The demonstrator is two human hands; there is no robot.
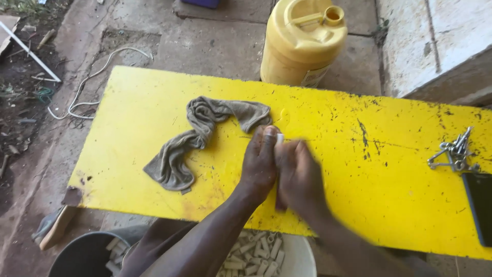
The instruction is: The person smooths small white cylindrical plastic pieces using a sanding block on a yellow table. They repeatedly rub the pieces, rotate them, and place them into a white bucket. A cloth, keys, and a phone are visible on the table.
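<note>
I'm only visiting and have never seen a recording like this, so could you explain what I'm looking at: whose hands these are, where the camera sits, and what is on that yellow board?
There is no machine here. The one picture comes from a camera worn on a person's head, looking down at that person's own two bare hands.

The left hand and the right hand are pressed close together over a yellow board that serves as a worktop. Between the fingertips sits a small white piece; the right hand is blurred, so which hand grips it is unclear.

On the board lie a crumpled grey rag, a bunch of metal keys and, at the right edge, a dark flat thing, only partly in view.

Behind the board stands a yellow jerrycan. Below it are a white bucket of small pale tube-like pieces and a dark bucket.
</note>
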